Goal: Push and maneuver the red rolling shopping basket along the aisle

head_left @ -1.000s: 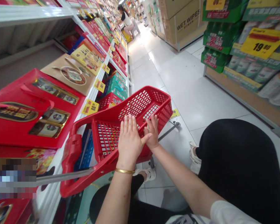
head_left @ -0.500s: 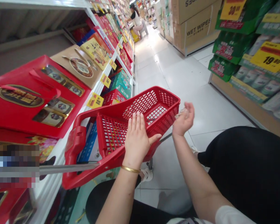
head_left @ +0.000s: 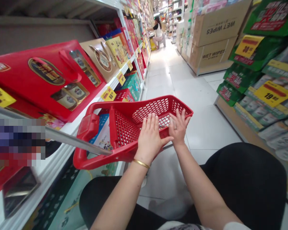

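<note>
A red plastic shopping basket with mesh walls and a looped handle end stands before me, tilted in view, close to the left shelf. My left hand, a gold bangle at its wrist, lies flat over the basket's near rim with the fingers together and the thumb out. Beside it, my right hand is raised at the near rim towards the far end, fingers spread. Something small and pale shows near its fingers, too blurred to name. A metal bar runs from the left to the basket's handle end.
Shelves with a red gift box and yellow price tags line the left. Wet wipes cartons and green packs stand at right. A person sits far down the tiled aisle.
My right hand has moved left from outside the basket's far corner to its near rim, and its curled fingers have spread. The left hand keeps its place on the basket. The view has shifted.
</note>
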The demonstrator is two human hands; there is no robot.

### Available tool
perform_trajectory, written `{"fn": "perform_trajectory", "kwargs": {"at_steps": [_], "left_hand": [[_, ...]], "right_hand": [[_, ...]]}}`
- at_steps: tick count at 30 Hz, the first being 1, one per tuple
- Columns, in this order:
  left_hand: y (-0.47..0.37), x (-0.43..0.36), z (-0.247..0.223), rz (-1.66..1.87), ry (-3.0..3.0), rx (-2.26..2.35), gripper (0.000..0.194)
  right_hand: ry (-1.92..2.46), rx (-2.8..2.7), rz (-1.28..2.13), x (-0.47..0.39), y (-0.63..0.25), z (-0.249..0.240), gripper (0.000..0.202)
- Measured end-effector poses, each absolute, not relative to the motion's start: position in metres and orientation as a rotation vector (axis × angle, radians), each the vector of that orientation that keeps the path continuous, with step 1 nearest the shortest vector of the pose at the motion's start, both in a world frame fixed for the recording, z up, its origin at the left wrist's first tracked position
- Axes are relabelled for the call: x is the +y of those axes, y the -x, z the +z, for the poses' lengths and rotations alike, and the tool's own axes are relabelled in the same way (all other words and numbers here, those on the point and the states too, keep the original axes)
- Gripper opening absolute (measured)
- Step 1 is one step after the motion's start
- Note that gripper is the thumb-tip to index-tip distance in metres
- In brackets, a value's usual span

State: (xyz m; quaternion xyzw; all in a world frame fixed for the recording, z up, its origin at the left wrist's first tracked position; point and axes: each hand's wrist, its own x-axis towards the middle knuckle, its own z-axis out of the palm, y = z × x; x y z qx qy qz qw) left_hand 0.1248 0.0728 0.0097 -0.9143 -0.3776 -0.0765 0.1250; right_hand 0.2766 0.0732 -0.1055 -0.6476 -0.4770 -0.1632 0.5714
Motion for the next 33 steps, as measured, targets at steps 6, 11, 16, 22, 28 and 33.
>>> {"fn": "perform_trajectory", "kwargs": {"at_steps": [6, 11, 16, 22, 28, 33], "left_hand": [[-0.123, 0.071, 0.009, -0.277, 2.655, -1.12, 0.1], [-0.121, 0.069, 0.008, -0.301, 2.643, -1.162, 0.11], [-0.119, 0.068, 0.006, -0.345, 2.636, -1.173, 0.109], [-0.117, 0.067, 0.006, -0.359, 2.649, -1.197, 0.101], [-0.112, 0.066, 0.007, -0.337, 2.655, -1.167, 0.098], [-0.115, 0.068, 0.008, -0.334, 2.683, -1.122, 0.098]], "right_hand": [[1.403, -1.374, -0.318, 0.073, -0.258, -0.085, 0.024], [1.479, -1.35, -0.2, 0.073, -0.282, -0.067, 0.046], [1.45, -1.575, -0.192, 0.067, -0.303, -0.054, 0.05], [1.556, -1.865, -0.283, 0.054, -0.293, -0.07, 0.038], [1.34, -1.988, -0.5, 0.057, -0.282, -0.077, 0.04], [1.59, -1.682, -0.613, 0.062, -0.306, -0.087, 0.042]]}}
